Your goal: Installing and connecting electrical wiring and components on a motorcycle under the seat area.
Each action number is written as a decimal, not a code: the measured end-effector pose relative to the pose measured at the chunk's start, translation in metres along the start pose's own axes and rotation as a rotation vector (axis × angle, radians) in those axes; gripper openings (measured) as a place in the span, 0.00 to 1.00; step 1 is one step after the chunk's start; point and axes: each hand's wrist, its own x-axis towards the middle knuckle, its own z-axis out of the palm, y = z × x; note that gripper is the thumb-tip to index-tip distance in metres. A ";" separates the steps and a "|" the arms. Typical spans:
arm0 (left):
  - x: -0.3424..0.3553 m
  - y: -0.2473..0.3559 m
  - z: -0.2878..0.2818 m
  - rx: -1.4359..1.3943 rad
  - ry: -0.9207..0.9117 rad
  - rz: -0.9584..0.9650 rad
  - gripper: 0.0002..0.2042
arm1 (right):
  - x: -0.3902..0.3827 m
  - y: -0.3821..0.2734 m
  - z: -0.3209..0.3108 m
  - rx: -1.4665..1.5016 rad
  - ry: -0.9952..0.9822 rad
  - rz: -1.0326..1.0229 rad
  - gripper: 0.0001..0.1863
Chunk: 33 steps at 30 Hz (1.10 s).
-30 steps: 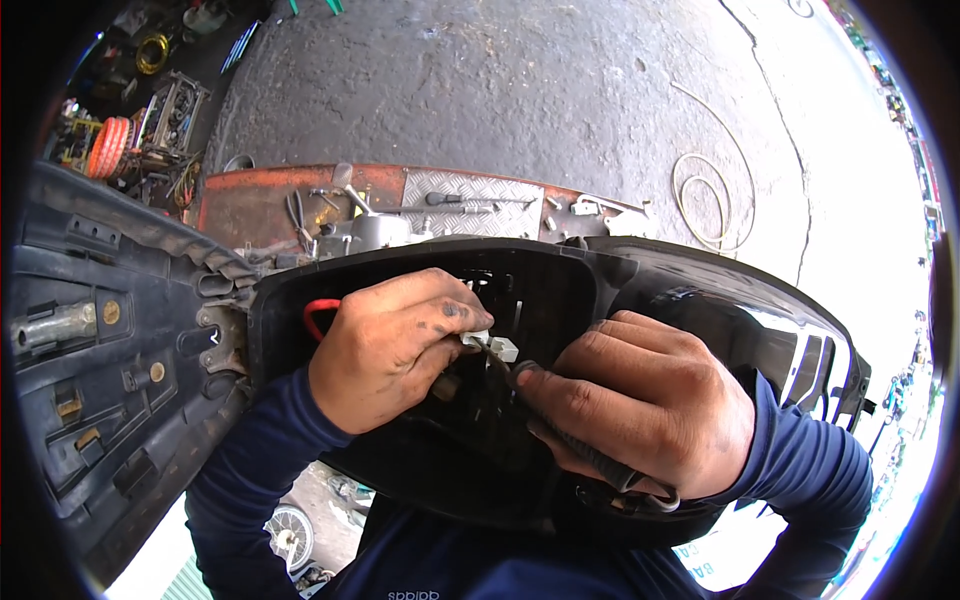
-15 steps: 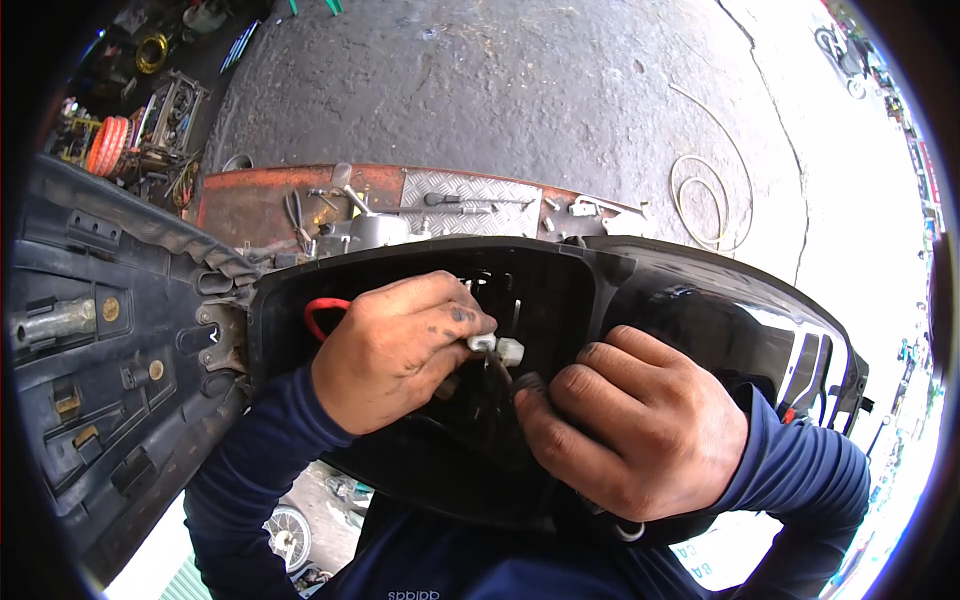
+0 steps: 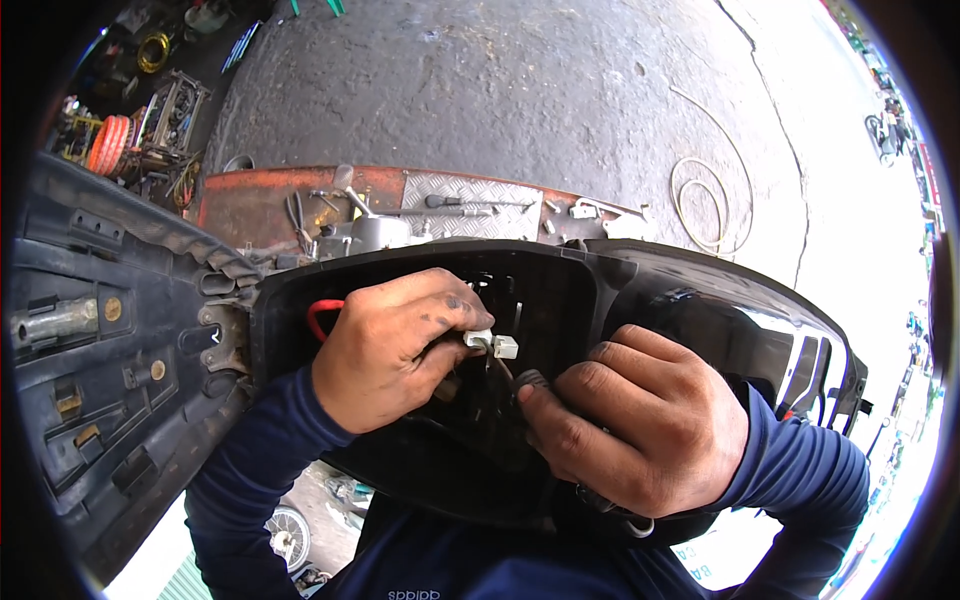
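In my left hand, pinched between thumb and fingertips, is a small white plastic connector. A second white connector piece sits just right of it. My right hand is closed around a thin tool, its handle mostly hidden and its narrow tip reaching toward the connectors. Both hands are over the open black storage bin of a two-wheeler. A red cable loops behind my left hand; wiring below is too dark to make out.
The raised seat's underside fills the left. Beyond the bin lie a worn red platform with tools and metal parts, a coiled hose on the concrete floor, and orange rings among clutter. A glossy black body panel extends rightward.
My right hand has shifted slightly downward, and the dark handle that showed a second ago is now mostly covered by it. My left hand remains on the connector, barely moved.
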 end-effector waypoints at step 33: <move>-0.001 -0.002 0.000 -0.023 0.027 -0.002 0.15 | 0.000 0.007 -0.003 0.180 0.039 0.054 0.18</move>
